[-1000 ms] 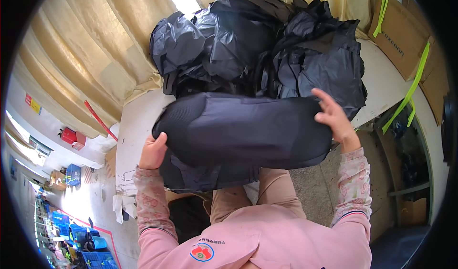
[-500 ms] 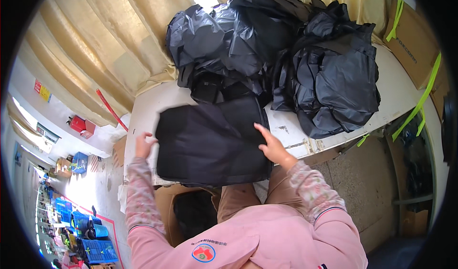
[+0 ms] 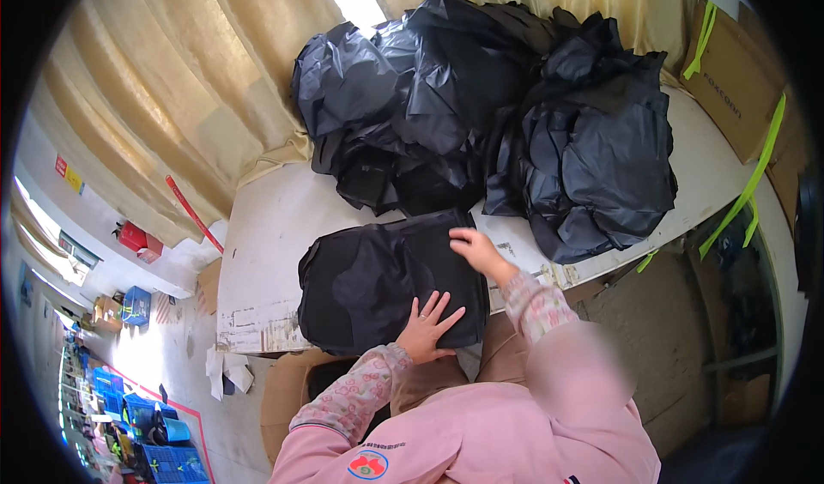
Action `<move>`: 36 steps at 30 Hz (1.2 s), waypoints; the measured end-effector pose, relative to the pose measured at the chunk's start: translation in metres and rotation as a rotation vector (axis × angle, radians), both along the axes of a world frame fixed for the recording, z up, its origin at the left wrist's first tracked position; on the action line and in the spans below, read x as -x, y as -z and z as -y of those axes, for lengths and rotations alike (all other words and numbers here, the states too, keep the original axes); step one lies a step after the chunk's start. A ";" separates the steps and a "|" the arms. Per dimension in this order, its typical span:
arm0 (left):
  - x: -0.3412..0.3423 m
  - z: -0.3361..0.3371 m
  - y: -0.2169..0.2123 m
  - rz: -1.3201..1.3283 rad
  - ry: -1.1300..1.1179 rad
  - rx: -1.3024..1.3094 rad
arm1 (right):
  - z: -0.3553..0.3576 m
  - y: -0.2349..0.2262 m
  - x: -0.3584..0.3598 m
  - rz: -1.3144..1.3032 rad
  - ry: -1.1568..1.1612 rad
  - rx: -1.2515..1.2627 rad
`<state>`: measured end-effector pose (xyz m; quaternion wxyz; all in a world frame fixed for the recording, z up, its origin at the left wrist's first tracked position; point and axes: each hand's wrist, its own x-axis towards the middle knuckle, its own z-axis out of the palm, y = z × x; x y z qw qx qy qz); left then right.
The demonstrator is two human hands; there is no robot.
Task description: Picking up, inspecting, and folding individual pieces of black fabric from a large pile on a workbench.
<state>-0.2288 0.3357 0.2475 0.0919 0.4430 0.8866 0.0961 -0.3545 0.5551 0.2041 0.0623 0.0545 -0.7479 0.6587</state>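
Note:
A flat, roughly rectangular black fabric piece (image 3: 365, 269), with layered edges, lies on the front of the white table (image 3: 266, 218). Whether it is one bag or a stack of cut pieces I cannot tell. My left hand (image 3: 429, 325) rests on its near right part, fingers spread flat and a ring on one of them. Over the piece's far right part, my right hand (image 3: 481, 251) has its fingers bent together and seems to pinch the fabric there. The fingertips of that hand are partly hidden.
Heaps of crumpled black plastic-like material (image 3: 446, 81) cover the back of the table, with another pile (image 3: 601, 158) at the right. An open cardboard box (image 3: 287, 390) stands below the front edge. Cardboard (image 3: 738, 81) with green straps leans at the far right.
My left hand has gone from the fabric's left edge to lie on its near right part. The fabric now lies lower and flatter. The right hand's fingers have drawn together.

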 end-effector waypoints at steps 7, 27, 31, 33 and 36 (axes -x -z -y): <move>0.003 -0.002 0.008 0.014 0.010 -0.025 | -0.047 -0.043 0.066 -0.235 0.483 -0.048; 0.024 0.009 -0.006 0.222 0.069 -0.047 | -0.225 -0.053 0.009 0.082 0.764 -0.890; 0.042 0.006 -0.038 0.358 0.019 -0.181 | -0.197 -0.052 -0.019 -0.337 0.689 -0.570; 0.049 -0.014 -0.059 0.452 -0.017 -0.496 | -0.163 -0.068 -0.061 -0.426 0.546 -0.398; 0.063 -0.063 -0.059 0.841 -0.160 -0.833 | -0.136 -0.052 -0.116 -0.181 0.162 -0.215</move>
